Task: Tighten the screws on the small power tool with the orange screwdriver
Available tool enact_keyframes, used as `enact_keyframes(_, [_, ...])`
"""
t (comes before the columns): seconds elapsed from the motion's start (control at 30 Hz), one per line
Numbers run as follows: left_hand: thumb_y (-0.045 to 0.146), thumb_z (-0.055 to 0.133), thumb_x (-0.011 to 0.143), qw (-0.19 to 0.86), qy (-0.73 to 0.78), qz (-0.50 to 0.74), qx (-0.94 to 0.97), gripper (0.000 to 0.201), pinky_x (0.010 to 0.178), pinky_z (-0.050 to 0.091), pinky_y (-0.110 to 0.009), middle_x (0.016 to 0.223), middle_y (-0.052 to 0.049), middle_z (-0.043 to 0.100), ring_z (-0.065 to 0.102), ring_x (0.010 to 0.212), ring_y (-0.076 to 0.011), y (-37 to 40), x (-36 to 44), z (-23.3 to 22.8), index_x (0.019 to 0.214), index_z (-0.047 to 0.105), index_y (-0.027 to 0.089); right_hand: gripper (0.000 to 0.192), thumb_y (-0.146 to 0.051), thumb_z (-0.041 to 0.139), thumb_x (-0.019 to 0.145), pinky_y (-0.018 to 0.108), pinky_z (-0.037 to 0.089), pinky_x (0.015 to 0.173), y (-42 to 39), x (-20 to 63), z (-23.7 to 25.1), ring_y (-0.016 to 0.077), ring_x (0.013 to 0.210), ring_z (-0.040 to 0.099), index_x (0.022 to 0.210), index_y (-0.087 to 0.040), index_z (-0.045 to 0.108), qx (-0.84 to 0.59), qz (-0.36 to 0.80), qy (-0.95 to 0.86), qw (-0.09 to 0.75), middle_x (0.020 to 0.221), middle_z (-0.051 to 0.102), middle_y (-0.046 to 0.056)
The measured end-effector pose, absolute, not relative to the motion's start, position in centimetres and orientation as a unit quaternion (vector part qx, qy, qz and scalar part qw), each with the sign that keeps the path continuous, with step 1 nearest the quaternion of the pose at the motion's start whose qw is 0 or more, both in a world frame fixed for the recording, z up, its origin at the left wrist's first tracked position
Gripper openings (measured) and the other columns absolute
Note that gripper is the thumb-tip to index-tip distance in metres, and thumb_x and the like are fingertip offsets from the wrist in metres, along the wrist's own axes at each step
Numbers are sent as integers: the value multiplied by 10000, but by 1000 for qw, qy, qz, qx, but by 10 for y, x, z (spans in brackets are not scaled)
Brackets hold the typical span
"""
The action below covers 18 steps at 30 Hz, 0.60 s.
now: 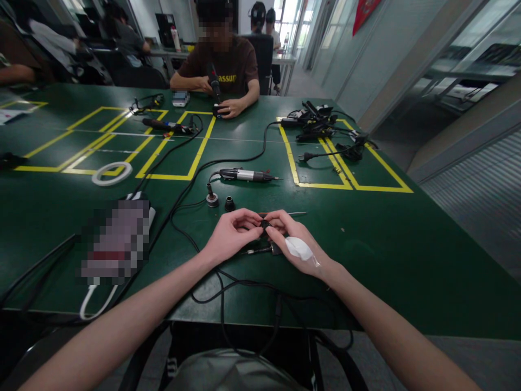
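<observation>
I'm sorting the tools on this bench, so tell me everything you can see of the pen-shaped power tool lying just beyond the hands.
The pen-shaped tool lies flat on the green table, pointing right. Its body is slim, black at the left end and tip section, with a silvery band in the middle that looks like metal. A thin bit sticks out on the right. A black cable runs from its left end and curves away across the table. Nothing holds it; both hands are nearer the camera.

Small black part [265,224] mostly hidden between hands' fingertips [257,230]; device [116,241] at left blurred.
</observation>
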State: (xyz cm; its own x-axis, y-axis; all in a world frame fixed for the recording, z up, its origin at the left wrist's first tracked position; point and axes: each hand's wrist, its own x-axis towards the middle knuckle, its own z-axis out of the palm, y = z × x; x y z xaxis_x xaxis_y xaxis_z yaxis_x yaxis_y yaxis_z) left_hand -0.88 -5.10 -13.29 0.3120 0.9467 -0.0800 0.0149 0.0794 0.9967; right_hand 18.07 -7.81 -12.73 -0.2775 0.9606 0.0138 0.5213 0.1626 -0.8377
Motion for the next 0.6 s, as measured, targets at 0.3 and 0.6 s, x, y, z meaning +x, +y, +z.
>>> enact_keyframes(0.3, [101,717,597,610,438,403,522,144,560,489,-157,636,33,699,623,573,-68,-51,-2,-133,723,658,138,185,-317,553,966,327,525,722,-79,180,-126,210,780,700,1128,-228,562,-538,344,-725,259,875,735,32])
enact_keyframes(0.6, [93,703,610,579,443,404,553,156,572,496,-158,694,17,711,647,617,-82,-53,-2,-136,738,628,143,179,-330,564,957,324,499,706,-79,178,-126,207,728,676,1111,-240,578,-550,315,-733,246,815,706,9])
